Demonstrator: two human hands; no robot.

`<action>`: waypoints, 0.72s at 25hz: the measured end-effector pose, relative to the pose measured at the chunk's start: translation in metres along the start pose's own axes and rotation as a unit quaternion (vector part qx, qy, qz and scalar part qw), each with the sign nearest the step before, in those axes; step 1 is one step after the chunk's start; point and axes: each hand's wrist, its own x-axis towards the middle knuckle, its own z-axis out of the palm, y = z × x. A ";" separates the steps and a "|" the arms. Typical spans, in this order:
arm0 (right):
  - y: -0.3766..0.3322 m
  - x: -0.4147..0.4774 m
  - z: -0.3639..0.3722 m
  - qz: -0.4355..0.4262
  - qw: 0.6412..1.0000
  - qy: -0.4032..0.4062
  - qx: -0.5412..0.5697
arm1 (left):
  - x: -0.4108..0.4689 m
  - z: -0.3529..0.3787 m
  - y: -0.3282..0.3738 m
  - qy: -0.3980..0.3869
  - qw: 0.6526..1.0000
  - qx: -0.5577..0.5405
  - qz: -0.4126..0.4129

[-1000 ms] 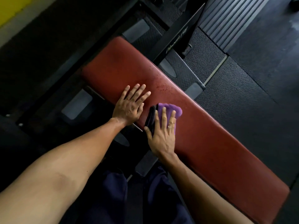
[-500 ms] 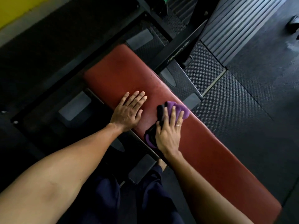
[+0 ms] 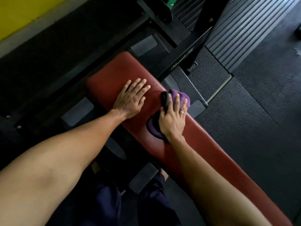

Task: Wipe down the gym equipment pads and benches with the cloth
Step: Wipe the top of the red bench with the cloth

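Observation:
A long dark-red bench pad [image 3: 203,149] runs diagonally from upper left to lower right. My left hand [image 3: 131,100] lies flat on the pad near its upper end, fingers straight and together. Just to its right, my right hand [image 3: 173,118] presses a purple cloth with black trim [image 3: 182,97] onto the pad with straight fingers. Part of the cloth sticks out beyond the fingertips and part shows under the wrist at the pad's near edge.
The black steel bench frame [image 3: 182,61] crosses behind the pad, with grey plates below it. Textured black rubber mats [image 3: 244,121] cover the floor on the right. A ribbed black ramp [image 3: 247,30] lies at the upper right. My dark blue trousers [image 3: 105,204] show at the bottom.
My right hand has slid the cloth across the pad from the near edge toward the far edge. My left hand has stayed flat on the pad.

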 end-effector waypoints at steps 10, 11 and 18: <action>-0.030 0.009 0.012 -0.189 0.982 -0.006 -0.027 | 0.024 -0.001 -0.019 0.002 1.000 0.006 0.008; -0.027 0.023 0.007 -0.197 0.979 -0.013 -0.042 | 0.026 -0.001 -0.021 0.002 1.000 0.004 0.008; -0.012 0.008 -0.006 -0.011 1.000 -0.019 -0.016 | 0.029 -0.016 -0.038 -0.036 0.999 0.008 0.012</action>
